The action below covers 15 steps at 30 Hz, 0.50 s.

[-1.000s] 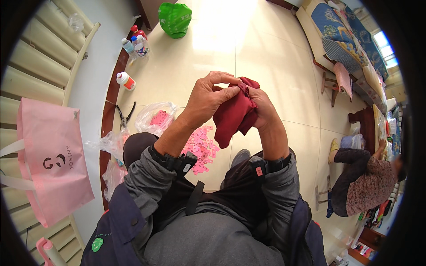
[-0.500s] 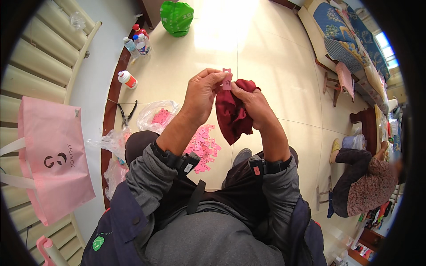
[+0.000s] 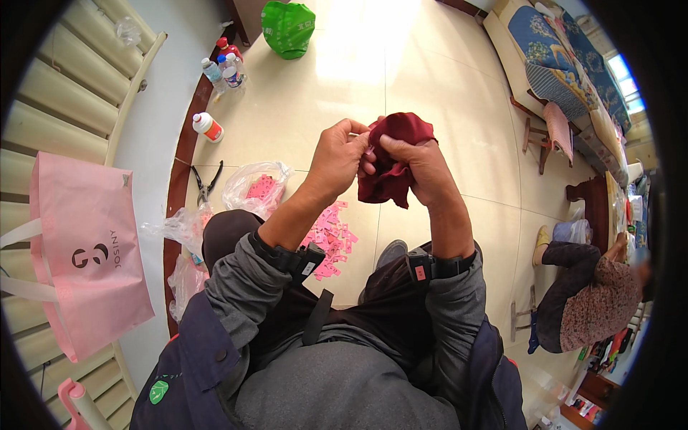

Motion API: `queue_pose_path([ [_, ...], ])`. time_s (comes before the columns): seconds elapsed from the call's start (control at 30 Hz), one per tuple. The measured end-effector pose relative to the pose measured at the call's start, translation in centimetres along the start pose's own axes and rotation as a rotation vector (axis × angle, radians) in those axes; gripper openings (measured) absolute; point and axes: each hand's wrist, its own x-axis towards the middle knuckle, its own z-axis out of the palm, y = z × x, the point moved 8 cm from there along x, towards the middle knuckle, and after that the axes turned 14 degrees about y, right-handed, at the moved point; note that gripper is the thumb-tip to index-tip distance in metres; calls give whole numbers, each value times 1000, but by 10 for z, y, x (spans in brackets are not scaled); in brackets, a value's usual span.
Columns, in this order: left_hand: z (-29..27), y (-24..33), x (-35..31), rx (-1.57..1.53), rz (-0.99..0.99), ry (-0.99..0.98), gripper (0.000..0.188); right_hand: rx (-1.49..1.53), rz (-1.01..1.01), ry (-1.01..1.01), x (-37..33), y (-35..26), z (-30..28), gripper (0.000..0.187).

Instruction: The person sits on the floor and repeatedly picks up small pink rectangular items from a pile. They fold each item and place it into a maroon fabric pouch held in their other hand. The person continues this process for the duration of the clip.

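Note:
A crumpled maroon cloth (image 3: 407, 127) is bunched in my right hand (image 3: 428, 172), its thumb pressed over the folds and a loose part hanging below. Against the cloth's left side, my left hand (image 3: 337, 159) is closed at the fingertips. A sliver of a small flat pink tag (image 3: 370, 150) shows there; most of it is hidden by fingers and cloth. Both hands are held up in front of me, over the floor. Beneath my left forearm lies a loose pile of similar pink tags (image 3: 331, 244).
Left of the pile, a clear plastic bag (image 3: 240, 188) holds more pink tags, near black-handled pliers (image 3: 206, 188). Bottles (image 3: 208, 127) line the wall. A pink shopping bag (image 3: 93, 251) stands by the radiator, a green bag (image 3: 288, 30) ahead. Another person (image 3: 591, 301) sits at right.
The cloth has been lifted and folded up around the pink tag, which showed upright between my fingers before and is now mostly covered. My left hand has shifted slightly right and down.

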Motion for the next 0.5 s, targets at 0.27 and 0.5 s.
queue_pose_path([
  [0.27, 4, 8, -9, 155, 137, -2, 31, -113, -100, 215, 8, 6, -15, 12],
  [0.5, 8, 9, -9, 131, 131, -29, 39, -123, -166, 299, 7, 2, -10, 9],
])
